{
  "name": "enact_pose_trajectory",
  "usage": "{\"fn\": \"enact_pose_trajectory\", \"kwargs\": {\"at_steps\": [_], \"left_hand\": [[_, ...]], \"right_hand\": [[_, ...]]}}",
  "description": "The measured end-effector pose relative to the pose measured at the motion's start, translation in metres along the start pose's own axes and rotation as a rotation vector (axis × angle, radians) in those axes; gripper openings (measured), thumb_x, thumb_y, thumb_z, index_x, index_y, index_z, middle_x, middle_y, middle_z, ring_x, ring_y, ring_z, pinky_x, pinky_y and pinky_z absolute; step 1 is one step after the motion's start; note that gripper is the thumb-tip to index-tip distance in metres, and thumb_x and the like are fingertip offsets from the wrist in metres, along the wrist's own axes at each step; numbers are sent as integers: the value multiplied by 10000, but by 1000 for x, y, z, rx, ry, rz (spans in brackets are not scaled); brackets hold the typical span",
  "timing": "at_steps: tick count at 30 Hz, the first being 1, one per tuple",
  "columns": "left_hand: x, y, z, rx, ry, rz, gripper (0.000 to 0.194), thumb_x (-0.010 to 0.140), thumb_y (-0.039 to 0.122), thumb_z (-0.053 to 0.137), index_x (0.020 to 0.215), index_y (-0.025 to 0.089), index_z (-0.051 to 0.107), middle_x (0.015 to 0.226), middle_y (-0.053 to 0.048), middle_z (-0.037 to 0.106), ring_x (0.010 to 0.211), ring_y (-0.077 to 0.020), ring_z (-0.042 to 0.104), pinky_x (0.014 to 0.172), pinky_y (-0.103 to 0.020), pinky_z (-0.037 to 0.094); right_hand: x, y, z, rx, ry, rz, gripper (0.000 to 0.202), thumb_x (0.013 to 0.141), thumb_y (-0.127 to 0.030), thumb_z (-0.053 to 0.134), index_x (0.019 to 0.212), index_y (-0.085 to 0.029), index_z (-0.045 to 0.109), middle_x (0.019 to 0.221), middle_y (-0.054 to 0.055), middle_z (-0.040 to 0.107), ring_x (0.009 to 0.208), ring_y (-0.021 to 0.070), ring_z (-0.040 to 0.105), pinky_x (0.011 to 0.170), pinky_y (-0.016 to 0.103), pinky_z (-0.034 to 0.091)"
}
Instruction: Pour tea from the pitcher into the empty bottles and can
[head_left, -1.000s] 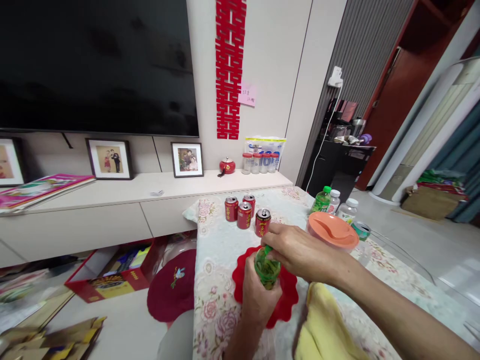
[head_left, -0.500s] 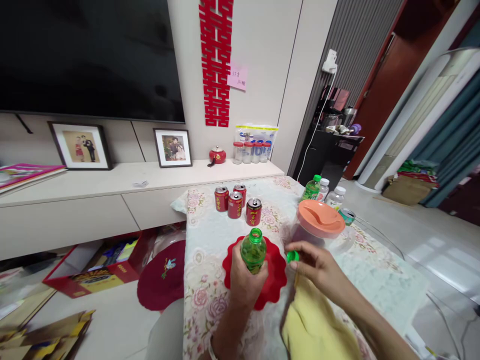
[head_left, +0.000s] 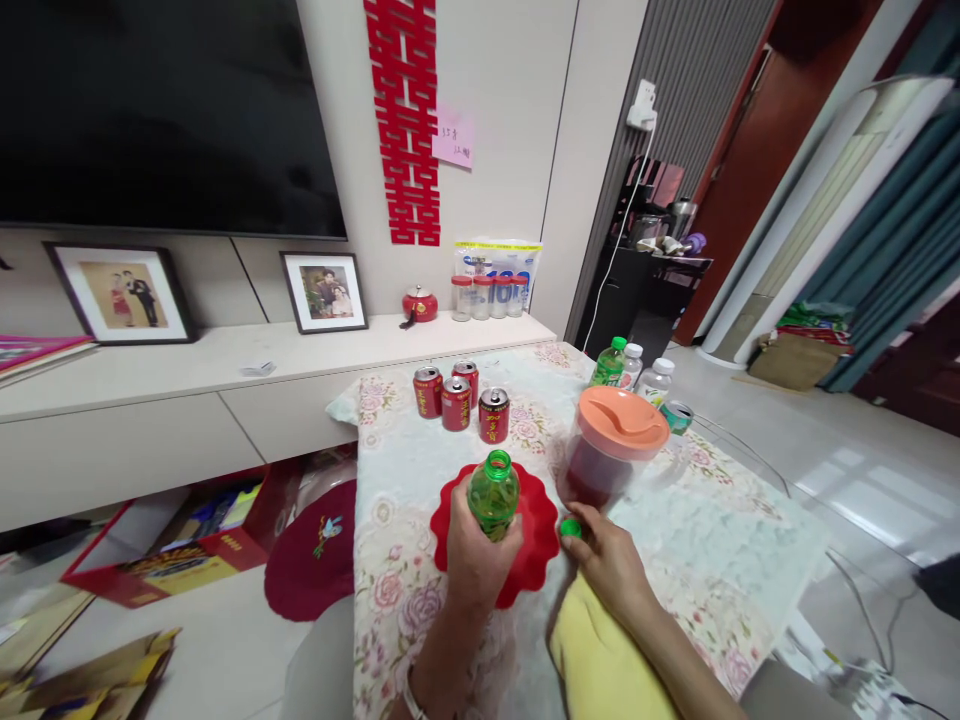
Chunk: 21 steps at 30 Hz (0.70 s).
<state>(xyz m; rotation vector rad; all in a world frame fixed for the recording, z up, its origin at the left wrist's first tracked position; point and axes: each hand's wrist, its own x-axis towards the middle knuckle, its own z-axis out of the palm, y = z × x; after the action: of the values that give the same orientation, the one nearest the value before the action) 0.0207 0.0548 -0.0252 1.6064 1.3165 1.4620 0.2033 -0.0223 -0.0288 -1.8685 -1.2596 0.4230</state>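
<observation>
My left hand [head_left: 480, 560] is wrapped round an uncapped green bottle [head_left: 495, 497], held upright over a red scalloped plate [head_left: 536, 530]. The bottle's mouth faces up. Just right of the plate, my right hand [head_left: 609, 565] pinches a green cap [head_left: 571, 528] between thumb and fingers, low near the tablecloth. Below that hand lies a yellow cloth [head_left: 611, 655], partly under the forearm. A clear container with an orange lid [head_left: 624, 420] and dark contents stands just beyond my right hand.
Several red cans [head_left: 456, 403] stand beyond the plate. At the table's far right are a green-capped bottle [head_left: 608, 362], white-capped bottles [head_left: 655, 380] and a teal can [head_left: 677, 417]. Behind runs a white cabinet [head_left: 300, 352] with frames and jars. A dark red stool [head_left: 315, 560] is left of the table.
My right hand has lowered slightly with the cap, closer to the tablecloth. The left hand still holds the bottle over the plate. The whole view has shifted a little.
</observation>
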Motion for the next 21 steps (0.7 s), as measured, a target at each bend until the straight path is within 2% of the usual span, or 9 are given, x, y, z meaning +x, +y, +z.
{"fn": "enact_pose_trajectory", "kwargs": {"at_steps": [4, 8, 10, 13, 15, 18, 21], "left_hand": [[0, -2, 1, -9, -11, -30, 621, 693, 358, 718, 1267, 193, 548, 1156, -150, 746, 1100, -355, 747, 965, -496, 612], [0, -2, 1, -24, -9, -37, 636, 674, 351, 708, 1271, 203, 545, 1165, -157, 744, 1118, -362, 737, 986, -513, 598], [0, -1, 0, -15, -6, -40, 626, 671, 349, 715, 1256, 198, 555, 1142, -145, 750, 1070, -347, 749, 953, -497, 610], [0, -1, 0, 2, 1, -60, 615, 670, 364, 737, 1235, 186, 569, 1096, -134, 760, 995, -331, 765, 891, -466, 629], [0, -2, 0, -2, 0, -69, 615, 680, 374, 740, 1240, 181, 572, 1087, -134, 762, 1006, -335, 766, 897, -472, 630], [-1, -3, 0, -8, 6, -69, 622, 688, 390, 728, 1248, 169, 569, 1083, -145, 763, 1053, -359, 760, 928, -511, 622], [-1, -3, 2, -27, 25, -68, 628, 684, 379, 720, 1256, 179, 554, 1116, -152, 761, 1076, -360, 755, 949, -522, 617]], "right_hand": [[-11, 12, -19, 30, 74, 50, 457, 808, -487, 629, 1157, -228, 771, 1227, 102, 809, 1101, 299, 755, 979, 399, 571], [-16, 42, -43, -13, 227, 160, 517, 806, -562, 612, 1155, -204, 745, 1098, 131, 831, 844, 305, 772, 817, 449, 612], [-14, 58, -50, -39, 268, 177, 466, 778, -546, 612, 1072, -213, 754, 992, 123, 836, 779, 308, 757, 778, 465, 603], [-11, 72, -54, -65, 275, 122, 320, 705, -494, 654, 871, -246, 768, 928, 112, 823, 904, 347, 732, 884, 506, 567], [-12, 74, -56, -59, 259, 72, 280, 673, -468, 687, 820, -250, 784, 970, 126, 818, 1001, 378, 701, 959, 541, 534], [-15, 68, -64, -24, 253, 41, 301, 644, -454, 755, 845, -239, 818, 1114, 167, 802, 1131, 430, 658, 1042, 605, 484], [-11, 59, -79, 55, 312, 75, 411, 696, -501, 783, 1010, -237, 816, 1222, 165, 773, 1177, 429, 659, 1058, 625, 478]]}}
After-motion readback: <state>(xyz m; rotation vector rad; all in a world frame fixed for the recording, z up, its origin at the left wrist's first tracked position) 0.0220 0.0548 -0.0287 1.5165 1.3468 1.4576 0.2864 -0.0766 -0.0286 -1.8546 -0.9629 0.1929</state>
